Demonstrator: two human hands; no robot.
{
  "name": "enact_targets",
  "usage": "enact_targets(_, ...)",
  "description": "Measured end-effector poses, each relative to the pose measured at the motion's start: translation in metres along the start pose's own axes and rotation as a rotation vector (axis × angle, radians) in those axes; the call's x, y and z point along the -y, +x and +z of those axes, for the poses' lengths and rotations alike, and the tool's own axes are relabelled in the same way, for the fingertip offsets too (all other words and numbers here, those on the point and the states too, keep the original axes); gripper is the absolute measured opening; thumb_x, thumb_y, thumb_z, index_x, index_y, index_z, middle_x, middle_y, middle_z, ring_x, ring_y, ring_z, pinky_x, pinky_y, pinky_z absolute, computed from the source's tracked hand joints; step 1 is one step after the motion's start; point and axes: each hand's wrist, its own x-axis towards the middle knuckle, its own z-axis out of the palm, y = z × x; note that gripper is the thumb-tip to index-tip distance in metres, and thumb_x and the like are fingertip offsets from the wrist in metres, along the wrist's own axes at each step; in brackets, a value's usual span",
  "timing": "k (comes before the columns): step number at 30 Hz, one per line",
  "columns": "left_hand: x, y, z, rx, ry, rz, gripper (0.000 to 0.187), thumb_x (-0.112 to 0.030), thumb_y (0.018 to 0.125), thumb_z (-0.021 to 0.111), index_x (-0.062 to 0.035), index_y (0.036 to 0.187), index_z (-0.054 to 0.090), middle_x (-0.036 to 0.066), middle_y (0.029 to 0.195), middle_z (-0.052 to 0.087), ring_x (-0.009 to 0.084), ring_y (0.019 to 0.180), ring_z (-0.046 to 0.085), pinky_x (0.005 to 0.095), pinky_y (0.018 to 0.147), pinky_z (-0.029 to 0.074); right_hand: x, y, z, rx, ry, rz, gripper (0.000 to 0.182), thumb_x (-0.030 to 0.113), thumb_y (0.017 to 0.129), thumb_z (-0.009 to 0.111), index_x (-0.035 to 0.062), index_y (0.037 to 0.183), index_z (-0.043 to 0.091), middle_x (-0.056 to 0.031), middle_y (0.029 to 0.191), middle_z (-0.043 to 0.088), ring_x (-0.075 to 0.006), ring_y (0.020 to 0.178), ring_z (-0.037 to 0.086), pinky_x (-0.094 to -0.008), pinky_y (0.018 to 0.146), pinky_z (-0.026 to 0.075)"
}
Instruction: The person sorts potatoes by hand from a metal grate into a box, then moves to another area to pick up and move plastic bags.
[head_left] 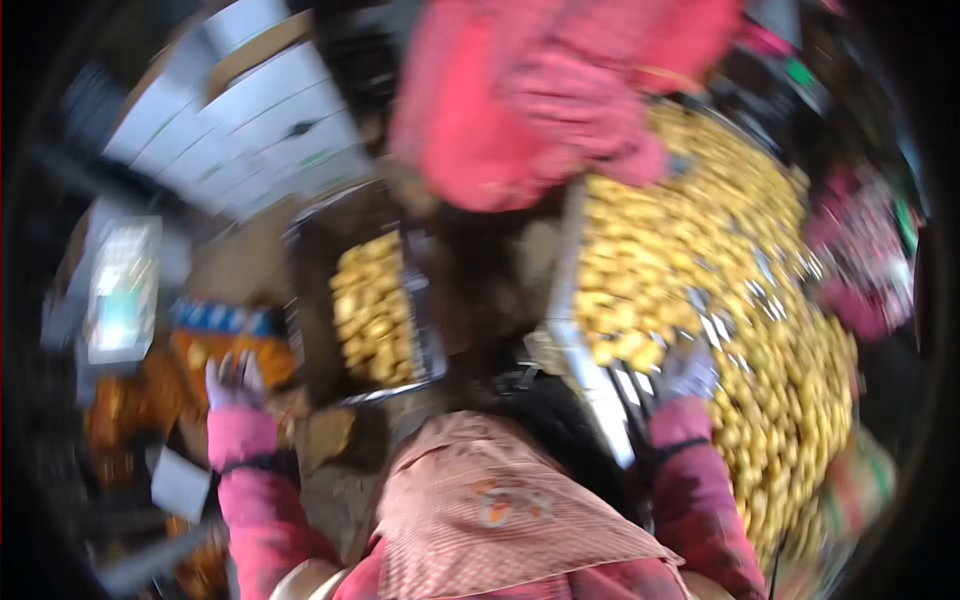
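My left hand (236, 382), in a pale glove, is raised at the left with its fingers apart and nothing in it, near an orange bag (262, 356). My right hand (688, 372), also gloved, is at the near left edge of a large heap of small yellow potato-like produce (690, 240); its fingers are blurred, and whether they hold a piece cannot be made out. A dark lined crate (322, 350) between the hands holds more yellow pieces (372, 310) along its right side.
White boxes (270, 120) are stacked at the upper left. A digital scale or display (124, 290) stands at the left. A person in pink (500, 110) is across the heap's far left side, another person (862, 250) at the right. A metal rim (570, 260) borders the heap.
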Motion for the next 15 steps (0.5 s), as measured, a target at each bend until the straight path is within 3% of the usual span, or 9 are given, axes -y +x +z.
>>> enact_targets(2, 0.058, -0.023, 0.04, 0.16, 0.261, -0.11, 0.058, -0.053, 0.087, 0.057, -0.0125, 0.127, 0.049, 0.012, 0.118, 0.058, 0.0265, 0.106, 0.057, 0.0371, 0.086, 0.051, 0.006, 0.002, -0.005, -0.032, -0.025, 0.01, 0.049, 0.028, 0.083, 0.062, 0.0053, 0.125, 0.051, -0.0179, 0.106, 0.06, -0.0356, 0.096, 0.058, -0.0457, 0.083, 0.046)
enact_targets(3, 0.084, -0.007, 0.041, 0.371, 0.408, -0.211, 0.058, -0.055, 0.087, 0.056, -0.0157, 0.129, 0.049, 0.009, 0.116, 0.058, 0.0238, 0.096, 0.059, 0.0348, 0.079, 0.051, 0.007, 0.002, -0.008, -0.045, -0.038, 0.011, 0.049, 0.028, 0.082, 0.062, 0.0058, 0.123, 0.052, -0.0166, 0.105, 0.06, -0.0346, 0.095, 0.058, -0.0455, 0.082, 0.047)
enact_targets(7, 0.19, -0.119, 0.173, 0.614, 0.905, -0.208, 0.055, -0.048, 0.09, 0.054, -0.0128, 0.132, 0.047, 0.01, 0.113, 0.059, 0.0234, 0.088, 0.061, 0.0316, 0.073, 0.05, 0.011, 0.001, -0.018, -0.069, 0.008, 0.048, 0.051, 0.028, 0.077, 0.066, 0.0094, 0.123, 0.052, -0.0116, 0.109, 0.059, -0.0317, 0.099, 0.057, -0.0467, 0.085, 0.044)
enact_targets(9, 0.237, -0.167, 0.191, 0.891, 0.988, -0.074, 0.046, -0.036, 0.09, 0.057, -0.0087, 0.127, 0.051, 0.011, 0.115, 0.059, 0.0231, 0.094, 0.06, 0.032, 0.077, 0.05, 0.008, 0.001, -0.018, -0.061, 0.054, 0.061, 0.052, 0.029, 0.077, 0.068, 0.0096, 0.122, 0.052, -0.0108, 0.11, 0.059, -0.03, 0.099, 0.057, -0.0453, 0.084, 0.045)
enact_targets(12, 0.309, -0.195, 0.187, 1.451, 1.026, 0.525, 0.04, -0.022, 0.085, 0.064, -0.0047, 0.12, 0.057, 0.014, 0.115, 0.059, 0.0287, 0.099, 0.06, 0.0356, 0.084, 0.048, 0.008, 0.0, -0.019, -0.094, 0.067, 0.062, 0.051, 0.028, 0.077, 0.068, 0.0102, 0.122, 0.053, -0.0099, 0.11, 0.059, -0.029, 0.099, 0.057, -0.0442, 0.082, 0.045)
enact_targets(13, 0.32, -0.211, 0.194, 1.593, 1.09, 0.769, 0.04, -0.017, 0.082, 0.067, -0.0044, 0.118, 0.059, 0.015, 0.114, 0.059, 0.0312, 0.099, 0.059, 0.0374, 0.087, 0.047, 0.007, -0.001, -0.017, -0.106, 0.072, 0.06, 0.051, 0.029, 0.077, 0.068, 0.0098, 0.123, 0.053, -0.01, 0.11, 0.059, -0.0291, 0.098, 0.057, -0.0446, 0.083, 0.045)
enact_targets(15, 0.336, -0.234, 0.205, 1.751, 1.181, 1.113, 0.046, -0.021, 0.079, 0.067, -0.0069, 0.122, 0.057, 0.016, 0.119, 0.055, 0.0359, 0.107, 0.053, 0.0444, 0.096, 0.042, 0.008, -0.001, -0.022, -0.066, 0.087, 0.077, 0.052, 0.028, 0.077, 0.068, 0.0094, 0.123, 0.053, -0.0101, 0.111, 0.059, -0.0293, 0.099, 0.057, -0.0448, 0.084, 0.045)
